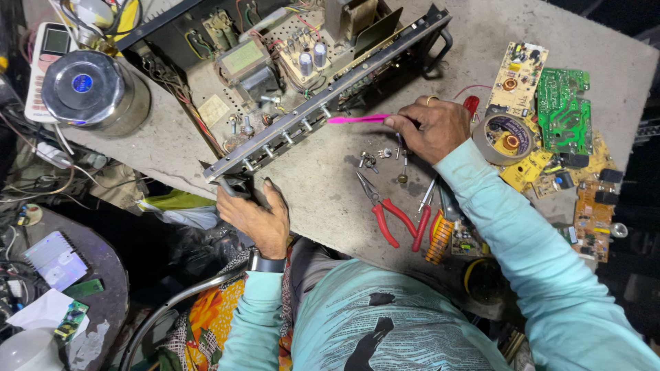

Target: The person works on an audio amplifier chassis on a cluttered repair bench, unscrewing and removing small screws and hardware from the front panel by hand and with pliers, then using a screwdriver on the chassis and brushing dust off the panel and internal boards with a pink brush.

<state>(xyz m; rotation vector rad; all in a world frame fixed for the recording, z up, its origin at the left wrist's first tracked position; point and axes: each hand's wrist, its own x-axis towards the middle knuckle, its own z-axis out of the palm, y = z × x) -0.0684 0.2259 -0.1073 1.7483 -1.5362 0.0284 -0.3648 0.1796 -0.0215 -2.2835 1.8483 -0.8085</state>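
Observation:
An opened amplifier chassis (pixel 275 75) lies on the grey workbench (pixel 330 185), its front panel with a row of control shafts facing me. My left hand (pixel 256 216) grips the near left corner of that panel. My right hand (pixel 433 127) holds a pink-handled tool (pixel 357 119) that points left at the panel's shafts. Small loose screws and nuts (pixel 375 159) lie just below the right hand. Red-handled pliers (pixel 392 213) rest on the bench between my arms.
Green and yellow circuit boards (pixel 564 110) and a roll of tape (pixel 505 137) crowd the right side. A round metal tin (pixel 93 93) and a remote control (pixel 48 51) sit at the left. Tangled wires hang off the bench's left edge.

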